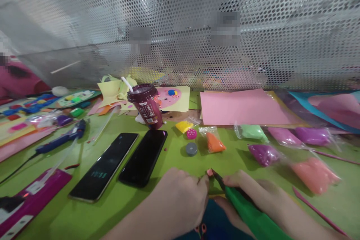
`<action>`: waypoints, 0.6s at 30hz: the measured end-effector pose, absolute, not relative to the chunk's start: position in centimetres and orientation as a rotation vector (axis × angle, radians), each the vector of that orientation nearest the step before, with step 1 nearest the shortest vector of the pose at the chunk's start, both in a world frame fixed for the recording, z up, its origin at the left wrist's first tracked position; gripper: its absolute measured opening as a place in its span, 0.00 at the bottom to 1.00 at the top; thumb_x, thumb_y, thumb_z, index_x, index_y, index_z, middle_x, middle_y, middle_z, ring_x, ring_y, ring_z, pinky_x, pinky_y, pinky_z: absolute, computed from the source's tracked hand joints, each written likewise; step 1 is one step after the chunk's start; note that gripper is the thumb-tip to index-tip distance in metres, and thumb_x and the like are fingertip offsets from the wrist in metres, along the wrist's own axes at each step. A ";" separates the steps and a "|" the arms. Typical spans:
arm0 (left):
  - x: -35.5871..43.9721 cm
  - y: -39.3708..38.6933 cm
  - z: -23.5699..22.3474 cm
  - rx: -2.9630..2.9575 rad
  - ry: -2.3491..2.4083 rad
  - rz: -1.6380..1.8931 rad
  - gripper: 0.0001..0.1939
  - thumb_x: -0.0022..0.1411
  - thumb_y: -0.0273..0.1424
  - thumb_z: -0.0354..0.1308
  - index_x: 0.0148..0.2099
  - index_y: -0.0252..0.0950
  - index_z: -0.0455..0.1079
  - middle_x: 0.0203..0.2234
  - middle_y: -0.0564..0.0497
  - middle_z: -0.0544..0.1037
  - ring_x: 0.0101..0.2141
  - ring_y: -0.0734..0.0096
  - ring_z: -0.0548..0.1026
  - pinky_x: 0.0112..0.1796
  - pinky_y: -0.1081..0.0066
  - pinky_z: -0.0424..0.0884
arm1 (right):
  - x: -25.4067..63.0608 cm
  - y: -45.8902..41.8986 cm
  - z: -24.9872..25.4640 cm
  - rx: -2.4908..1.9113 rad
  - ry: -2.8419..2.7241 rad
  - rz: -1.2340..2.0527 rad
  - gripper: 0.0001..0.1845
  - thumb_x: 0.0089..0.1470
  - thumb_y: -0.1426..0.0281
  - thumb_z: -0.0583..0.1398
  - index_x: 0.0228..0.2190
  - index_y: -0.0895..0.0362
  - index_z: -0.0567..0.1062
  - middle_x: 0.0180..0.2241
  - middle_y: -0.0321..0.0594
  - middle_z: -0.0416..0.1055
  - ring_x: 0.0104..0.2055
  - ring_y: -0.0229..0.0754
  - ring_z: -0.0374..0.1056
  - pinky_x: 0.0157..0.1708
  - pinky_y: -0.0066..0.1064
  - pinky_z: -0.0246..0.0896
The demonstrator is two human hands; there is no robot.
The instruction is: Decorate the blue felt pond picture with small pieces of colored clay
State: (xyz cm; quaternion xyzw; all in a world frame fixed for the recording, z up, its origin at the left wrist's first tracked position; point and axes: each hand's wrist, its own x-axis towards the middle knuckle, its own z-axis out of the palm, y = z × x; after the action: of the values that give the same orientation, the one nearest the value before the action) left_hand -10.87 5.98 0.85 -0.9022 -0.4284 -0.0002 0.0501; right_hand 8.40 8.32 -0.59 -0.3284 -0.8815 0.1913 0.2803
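Note:
My left hand (182, 191) is closed, its fingertips pinching at a small pink piece (209, 172) just above the table. My right hand (253, 191) is wrapped around a tool with a green handle (247, 210) and a dark pointed tip; its exact kind is unclear. That tip touches or nearly touches the pink piece. Under both hands lies a dark blue sheet (218, 219) with small pink shapes near its left side. Beyond the hands are a grey round lid (191, 149), a pink dotted disc (191, 134) and a bag of orange clay (215, 143).
Two phones (105, 167) and a lidded cup with a straw (147, 105) stand left of centre. Farther left are a blue glue gun (62, 137) and a magenta power strip (36, 202). Several clay bags (315, 174) lie right. Pink paper (239, 107) rests before the perforated metal panel (182, 26).

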 end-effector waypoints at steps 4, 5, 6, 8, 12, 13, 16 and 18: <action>-10.9 6.0 0.8 -2.739 -1.337 -0.014 0.06 0.58 0.24 0.49 0.36 0.35 0.65 0.19 0.54 0.74 0.16 0.63 0.71 0.14 0.68 0.63 | 8.3 8.1 -0.6 -0.875 -2.408 0.471 0.05 0.54 0.69 0.55 0.36 0.55 0.67 0.22 0.34 0.70 0.18 0.34 0.64 0.13 0.21 0.52; -11.0 6.1 0.8 -2.734 -1.337 -0.014 0.06 0.58 0.24 0.48 0.36 0.35 0.66 0.19 0.54 0.74 0.16 0.64 0.71 0.15 0.68 0.63 | 8.3 8.1 -0.6 -0.874 -2.408 0.454 0.05 0.54 0.70 0.55 0.35 0.55 0.67 0.22 0.34 0.70 0.18 0.34 0.64 0.13 0.21 0.52; -11.0 6.1 0.9 -2.726 -1.337 -0.013 0.07 0.57 0.23 0.48 0.36 0.35 0.66 0.18 0.54 0.73 0.16 0.64 0.71 0.15 0.68 0.63 | 8.4 8.1 -0.5 -0.873 -2.413 0.439 0.05 0.54 0.70 0.55 0.35 0.55 0.67 0.22 0.34 0.70 0.18 0.34 0.63 0.13 0.21 0.52; -11.2 6.2 1.0 -2.703 -1.345 -0.007 0.09 0.57 0.23 0.47 0.38 0.34 0.67 0.18 0.53 0.73 0.16 0.65 0.71 0.15 0.69 0.63 | 8.4 8.2 -0.4 -0.864 -2.427 0.434 0.04 0.54 0.70 0.55 0.35 0.55 0.67 0.21 0.33 0.69 0.18 0.33 0.63 0.14 0.21 0.52; -11.3 6.3 1.2 -2.687 -1.404 0.019 0.12 0.57 0.23 0.47 0.42 0.34 0.68 0.18 0.53 0.73 0.17 0.63 0.72 0.16 0.68 0.63 | 8.2 8.4 -0.5 -0.853 -2.396 0.417 0.03 0.55 0.70 0.54 0.34 0.55 0.66 0.20 0.31 0.68 0.17 0.32 0.62 0.14 0.20 0.52; -11.3 6.4 1.2 -2.705 -1.422 0.036 0.12 0.58 0.24 0.47 0.42 0.34 0.68 0.19 0.52 0.74 0.18 0.63 0.72 0.17 0.68 0.64 | 8.2 8.4 -0.5 -0.867 -2.379 0.385 0.02 0.55 0.70 0.54 0.33 0.55 0.66 0.19 0.30 0.67 0.17 0.32 0.61 0.14 0.20 0.51; -11.1 6.4 0.9 -2.748 -1.434 0.076 0.10 0.59 0.26 0.48 0.41 0.34 0.68 0.21 0.52 0.75 0.19 0.63 0.73 0.18 0.68 0.65 | 8.0 8.3 -0.6 -0.896 -2.373 0.280 0.02 0.55 0.69 0.54 0.32 0.54 0.65 0.18 0.29 0.66 0.15 0.31 0.59 0.13 0.21 0.50; -11.1 6.4 0.7 -2.748 -1.382 0.074 0.09 0.60 0.26 0.48 0.40 0.33 0.68 0.21 0.52 0.75 0.18 0.63 0.72 0.17 0.68 0.64 | 7.8 8.3 -0.4 -0.887 -2.393 0.235 0.01 0.54 0.70 0.53 0.31 0.54 0.64 0.18 0.29 0.66 0.15 0.32 0.59 0.13 0.22 0.50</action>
State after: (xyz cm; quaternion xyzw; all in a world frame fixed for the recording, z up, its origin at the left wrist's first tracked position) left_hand -11.06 6.37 0.71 -0.8927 -0.4489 0.0241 0.0325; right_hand 7.84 8.28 -0.45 -0.3317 -0.8948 0.0877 0.2856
